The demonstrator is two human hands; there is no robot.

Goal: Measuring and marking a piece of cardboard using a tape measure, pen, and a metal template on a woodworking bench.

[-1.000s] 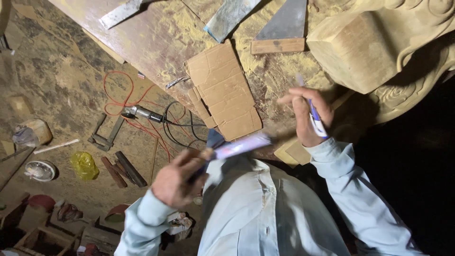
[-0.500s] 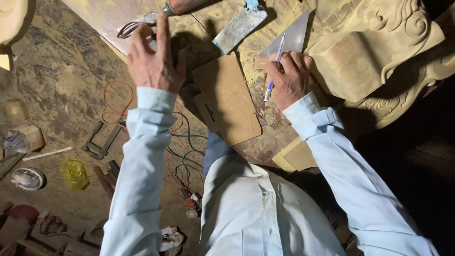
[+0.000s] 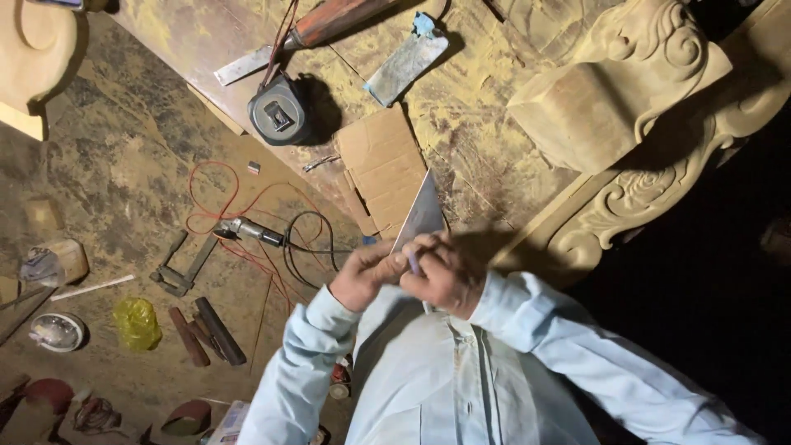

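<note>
From the head view, both hands meet just below the cardboard piece (image 3: 386,169), close to the person's chest. The left hand (image 3: 367,276) is curled narrow around the lower edge of a thin triangular metal blade (image 3: 422,216), whose tip points up over the cardboard's lower corner. The right hand (image 3: 445,278) is closed on a blue pen (image 3: 412,262) pressed against the same blade. The step in hand looks like marking or checking the blade; a steady grip seems called for. Up-left of the cardboard, a tape measure (image 3: 278,114) lies on the dusty surface (image 3: 486,156); a carved wooden piece (image 3: 626,91) stands to its right.
</note>
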